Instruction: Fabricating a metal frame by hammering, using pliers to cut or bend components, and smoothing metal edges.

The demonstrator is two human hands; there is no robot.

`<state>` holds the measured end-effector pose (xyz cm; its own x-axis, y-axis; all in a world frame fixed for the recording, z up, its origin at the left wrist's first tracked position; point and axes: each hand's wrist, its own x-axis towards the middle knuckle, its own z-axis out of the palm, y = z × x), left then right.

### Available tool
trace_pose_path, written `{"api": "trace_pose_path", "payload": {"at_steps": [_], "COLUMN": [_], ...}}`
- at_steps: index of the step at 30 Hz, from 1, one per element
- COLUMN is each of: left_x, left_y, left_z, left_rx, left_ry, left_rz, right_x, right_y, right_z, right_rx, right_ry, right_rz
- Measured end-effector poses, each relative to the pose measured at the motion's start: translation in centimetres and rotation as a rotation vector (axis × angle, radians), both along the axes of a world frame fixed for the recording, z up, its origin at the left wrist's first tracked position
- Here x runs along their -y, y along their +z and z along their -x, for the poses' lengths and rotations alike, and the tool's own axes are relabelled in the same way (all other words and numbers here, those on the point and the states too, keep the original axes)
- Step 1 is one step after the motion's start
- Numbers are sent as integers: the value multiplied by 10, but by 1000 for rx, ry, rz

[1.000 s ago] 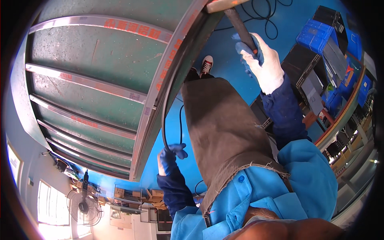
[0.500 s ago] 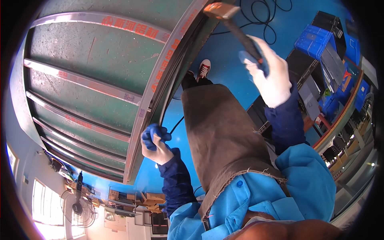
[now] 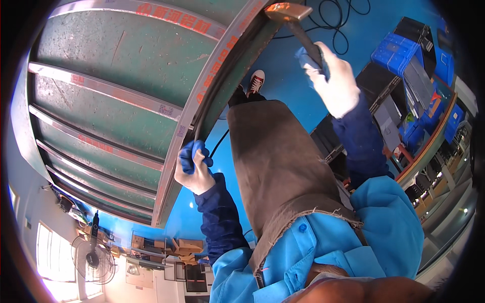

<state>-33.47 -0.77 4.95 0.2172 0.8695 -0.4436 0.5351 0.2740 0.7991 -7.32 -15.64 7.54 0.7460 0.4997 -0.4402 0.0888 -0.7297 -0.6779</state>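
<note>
My right hand [image 3: 335, 83], in a white and blue glove, is closed round the dark handle of a hammer [image 3: 289, 12]. The hammer's worn, orange-brown head is up by the far end of a metal frame [image 3: 217, 76]; I cannot tell whether it touches. My left hand [image 3: 194, 167], gloved the same way, is closed at the frame's near right side. Its fingers pinch a thin dark strip [image 3: 201, 126] that runs along the frame's outer edge. The frame has several silvery crossbars and lies on a green, scuffed worktable [image 3: 151, 45].
Black cable [image 3: 328, 22] lies coiled on the blue floor beyond the hammer. On the right stand black crates and a blue bin [image 3: 396, 53]. A standing fan [image 3: 93, 257] and cardboard boxes [image 3: 189, 246] are at the lower left.
The hammer, blurred before, now shows sharply, its head slightly further right. My left hand appears a little higher and further left, still pinching the strip. The whole view has shifted slightly.
</note>
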Motion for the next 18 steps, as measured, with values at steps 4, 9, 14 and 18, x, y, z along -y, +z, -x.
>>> {"api": "trace_pose_path", "payload": {"at_steps": [4,9,14,18], "left_x": [-4,-13,-18,-19], "left_y": [1,2,-1,-3], "left_z": [0,6,7,8], "left_rx": [-67,-119,-147,-170], "left_ry": [-63,-191,-292,-336], "left_rz": [12,14,-2,-21], "right_x": [-4,-6,-7,-3], "right_y": [4,14,-9,-8], "right_z": [12,11,5,12], "right_rx": [22,67,93,94], "right_ry": [12,33,114,109], "right_rz": [-2,3,123,91]}}
